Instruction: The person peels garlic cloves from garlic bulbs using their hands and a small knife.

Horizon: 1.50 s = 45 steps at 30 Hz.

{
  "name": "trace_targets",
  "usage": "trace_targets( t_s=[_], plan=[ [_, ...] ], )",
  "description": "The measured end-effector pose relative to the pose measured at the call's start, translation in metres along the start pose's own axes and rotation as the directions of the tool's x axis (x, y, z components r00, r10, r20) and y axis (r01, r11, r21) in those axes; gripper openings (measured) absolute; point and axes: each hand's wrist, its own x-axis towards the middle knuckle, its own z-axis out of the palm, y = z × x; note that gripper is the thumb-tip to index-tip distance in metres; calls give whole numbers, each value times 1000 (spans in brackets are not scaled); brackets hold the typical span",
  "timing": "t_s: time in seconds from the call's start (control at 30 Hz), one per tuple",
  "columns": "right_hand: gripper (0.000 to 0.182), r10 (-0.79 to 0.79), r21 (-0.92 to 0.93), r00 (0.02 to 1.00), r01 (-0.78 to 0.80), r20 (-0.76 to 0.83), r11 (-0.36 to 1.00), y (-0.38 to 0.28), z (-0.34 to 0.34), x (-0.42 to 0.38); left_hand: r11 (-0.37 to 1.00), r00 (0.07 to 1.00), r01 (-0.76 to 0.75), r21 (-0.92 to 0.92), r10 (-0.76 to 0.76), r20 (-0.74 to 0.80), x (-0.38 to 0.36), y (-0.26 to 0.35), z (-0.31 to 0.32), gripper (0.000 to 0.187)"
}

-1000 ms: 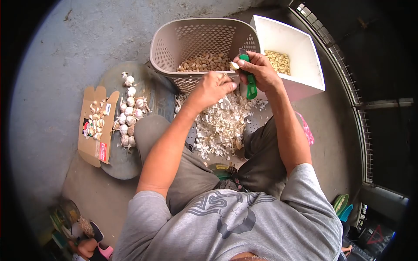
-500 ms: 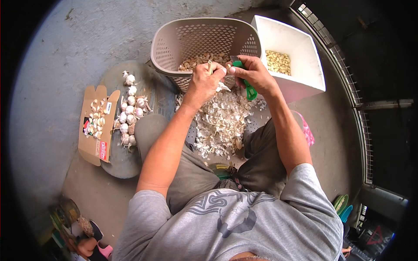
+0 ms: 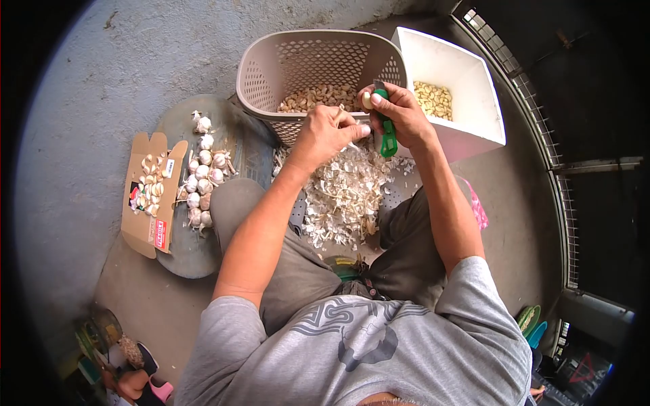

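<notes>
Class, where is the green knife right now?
In the head view, the knife is right of centre, in the right hand, beside a pale clove and near the basket's right end.

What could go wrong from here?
The green knife in the right hand has its blade bare close to that hand's fingers, so a slip might nick them. The clove held there could drop into the basket or onto the peel heap. The left hand is close too, so a careless reach might meet the blade.
</notes>
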Motion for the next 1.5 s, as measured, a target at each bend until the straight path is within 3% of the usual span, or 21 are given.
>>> trace_targets(
  t_s=[0.13, 0.17, 0.27, 0.37, 0.57, 0.87, 1.07, 1.17, 1.37, 1.5],
  plan=[
    [23, 16, -73, 1000, -16, 3, 997, 1, 4, -2, 990, 996, 84, 117, -86, 9, 5, -2, -14, 45],
    [22, 33, -80, 999, -31, 21, 996, 1, 2, -2, 999, 998, -7, 37, 9, -69, 2, 1, -10, 38],
    [21, 45, -120, 999, -41, 29, 992, 0, 4, -2, 993, 993, 47, -107, -58, -105, 4, -3, -7, 24],
    [19, 23, -238, 999, -13, 39, 971, 1, 7, -2, 980, 993, 77, -182, -91, -69, 4, 0, -8, 23],
    [26, 16, -196, 999, -7, 42, 980, 7, 11, -2, 974, 989, 85, -211, -108, -99, 3, -2, -7, 19],
    [21, 11, -285, 999, 4, 48, 959, 5, 11, -2, 979, 983, 77, -187, -106, -149, 6, -9, -3, 21],
    [19, 19, -393, 999, 1, 47, 919, -1, 12, -5, 977, 992, 67, -201, -88, -94, 5, -11, -5, 16],
    [18, 51, -422, 999, -49, -6, 905, -3, 12, -4, 910, 987, 91, -405, -136, -83, 6, -13, -2, 15],
    [23, -64, -480, 996, 82, 55, 873, 3, 10, -3, 919, 984, 131, -373, -166, -63, 8, -16, -1, 15],
    [23, -7, -463, 1000, 1, -11, 886, -1, 17, -7, 903, 983, 134, -408, -172, -59, 8, -17, -2, 15]
  ],
)
